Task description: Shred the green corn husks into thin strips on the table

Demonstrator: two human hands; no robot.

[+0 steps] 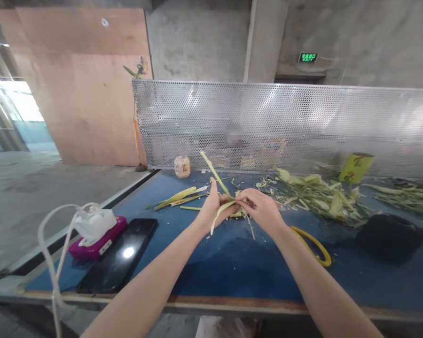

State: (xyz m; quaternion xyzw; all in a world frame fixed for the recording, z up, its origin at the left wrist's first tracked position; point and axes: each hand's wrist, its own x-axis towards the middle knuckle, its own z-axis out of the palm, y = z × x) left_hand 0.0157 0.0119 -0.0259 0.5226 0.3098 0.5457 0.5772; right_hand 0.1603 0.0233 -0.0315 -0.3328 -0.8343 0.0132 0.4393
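Both of my hands meet over the middle of the blue table [232,263]. My left hand [211,206] is closed around a bundle of pale green leaf strips [221,209]; one long strip [215,173] sticks up and away from it. My right hand [262,206] pinches the same strips at their right end, fingers pressed together. Yellow-handled scissors [315,246] lie on the table just beside my right wrist.
Cut leaf strips [176,197] lie left of my hands, and a heap of leaf scraps [320,195] lies to the right. A black phone [121,256], a pink power bank [97,239] with white cable, a small jar [182,166], a yellow cup [356,168], a black object [389,237] and a perforated metal screen [285,122] surround them.
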